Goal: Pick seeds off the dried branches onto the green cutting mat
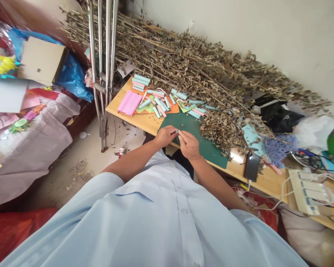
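My left hand (pixel 164 136) and my right hand (pixel 189 145) meet over the near edge of a dark green mat (pixel 193 129). Both are closed, pinching between their fingertips a small light-blue piece (pixel 176 131), mostly hidden by the fingers. Just beyond lie several rolled paper tubes (pixel 161 104) in light blue and pink, some resting on orange paper (pixel 174 107) and green sheets. Pink folded paper (pixel 130 102) sits left of them. A heap of crumbled dry leaves (pixel 221 129) covers part of the mat's right side.
Long dried leafy stalks (pixel 183 55) lie along the wall behind the table. Metal crutches (pixel 100 74) stand at its left end. On the right are a phone (pixel 252 167) with a charging cable, purple string (pixel 281 148) and a power strip (pixel 304 191).
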